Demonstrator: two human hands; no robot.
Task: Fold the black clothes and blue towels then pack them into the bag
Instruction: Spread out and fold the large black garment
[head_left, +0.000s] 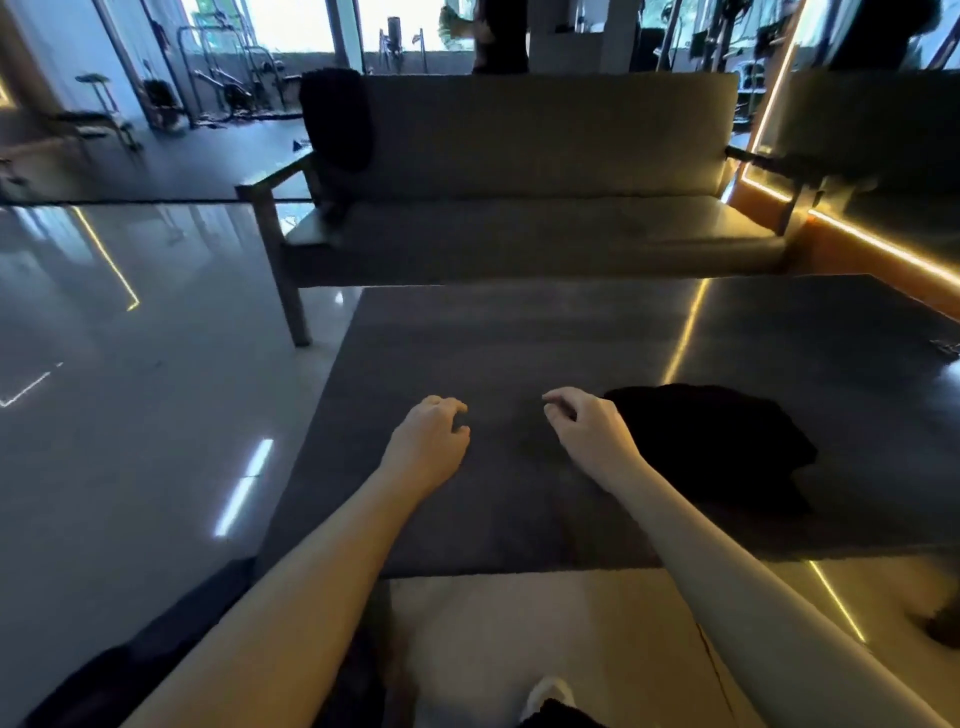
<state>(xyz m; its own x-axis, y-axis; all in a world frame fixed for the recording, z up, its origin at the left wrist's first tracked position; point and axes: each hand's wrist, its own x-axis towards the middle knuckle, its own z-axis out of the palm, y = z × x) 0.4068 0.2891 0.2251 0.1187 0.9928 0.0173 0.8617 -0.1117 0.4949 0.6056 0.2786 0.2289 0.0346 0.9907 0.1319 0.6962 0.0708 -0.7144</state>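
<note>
While my left hand (428, 441) and right hand (584, 434) hover loosely curled and empty at mid-frame, the crumpled black cloth garment (711, 441) lies right of centre on the dark grey stone table (519, 332). Folding looks unstarted. Next I'd grab it and spread it flat.

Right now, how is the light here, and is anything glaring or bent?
Head view: dim room, windows overexposed; yellow strip lights glare on the glossy table and floor; the black cloth is a featureless dark mass; the wide lens bows the sofa.
</note>
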